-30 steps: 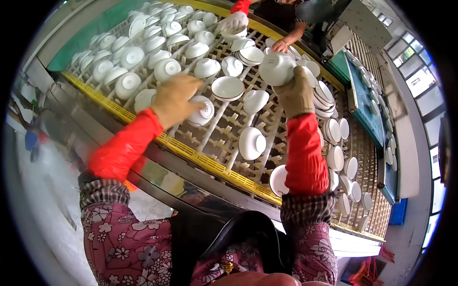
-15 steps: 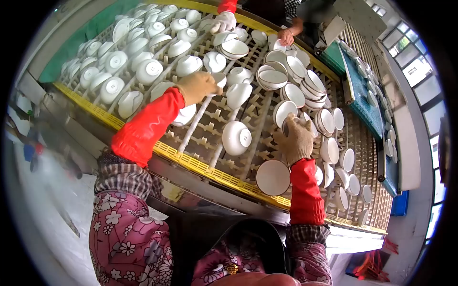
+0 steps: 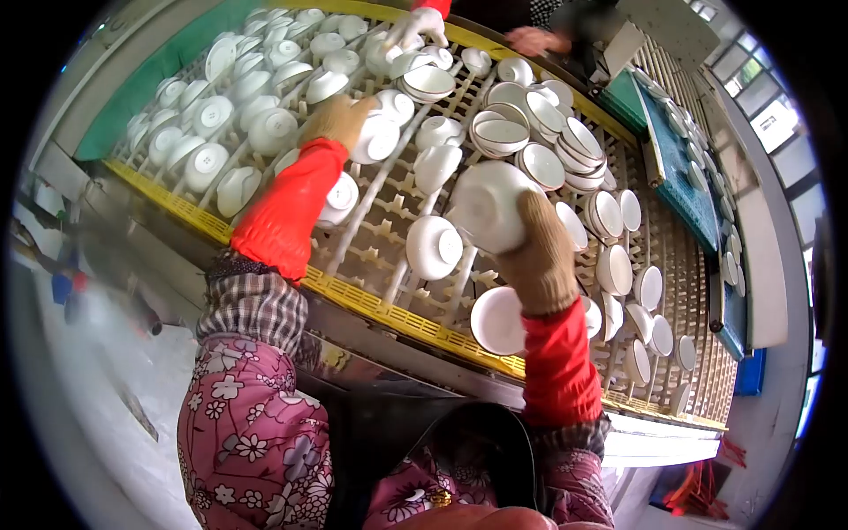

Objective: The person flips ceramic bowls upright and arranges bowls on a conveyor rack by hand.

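Note:
In a tan glove, my right hand grips a white bowl by its side, with the bowl's underside and foot turned up towards me. The bowl is raised above the rack conveyor. Further back on the left, my left hand, also gloved, is closed at the edge of another upturned white bowl; its fingertips are partly hidden. Between my hands, several bowls lie tilted in the rack, among them a near one. A bowl with a dark rim rests beside my right wrist.
Stacked and leaning bowls occupy the right part of the conveyor, edged by yellow strips. Across it are a co-worker's white-gloved hand and another person's bare hand. A blue-green belt carries more bowls at right.
My right hand has lifted a bowl up and leftward from the right-hand group. My left hand has shifted back and left, a bowl at its fingers. The bare hand across has drawn back.

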The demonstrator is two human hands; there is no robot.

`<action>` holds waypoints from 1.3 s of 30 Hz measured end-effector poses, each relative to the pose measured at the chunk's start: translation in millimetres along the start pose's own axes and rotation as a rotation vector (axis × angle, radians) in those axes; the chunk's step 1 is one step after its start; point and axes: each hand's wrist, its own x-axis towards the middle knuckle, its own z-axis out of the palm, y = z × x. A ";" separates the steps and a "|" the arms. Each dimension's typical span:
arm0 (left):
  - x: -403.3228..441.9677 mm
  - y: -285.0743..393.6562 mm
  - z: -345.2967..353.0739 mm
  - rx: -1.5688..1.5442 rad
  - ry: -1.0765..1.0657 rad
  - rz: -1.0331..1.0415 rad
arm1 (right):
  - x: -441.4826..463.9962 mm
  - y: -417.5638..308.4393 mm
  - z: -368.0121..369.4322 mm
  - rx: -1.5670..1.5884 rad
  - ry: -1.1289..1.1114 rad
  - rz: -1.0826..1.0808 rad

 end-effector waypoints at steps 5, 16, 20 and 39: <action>-15.4 -15.4 0.4 0.179 0.114 0.295 | 29.9 -24.0 63.3 1.081 -0.071 0.736; -99.1 84.9 61.3 0.194 -0.126 0.581 | 1.4 40.9 -33.4 -0.756 -0.242 0.150; -79.6 93.4 97.4 0.334 -0.134 0.354 | -6.4 80.9 -31.7 -0.862 -0.141 0.014; -115.7 45.2 34.8 0.207 -0.280 0.685 | -48.8 87.7 -70.6 0.041 0.275 0.298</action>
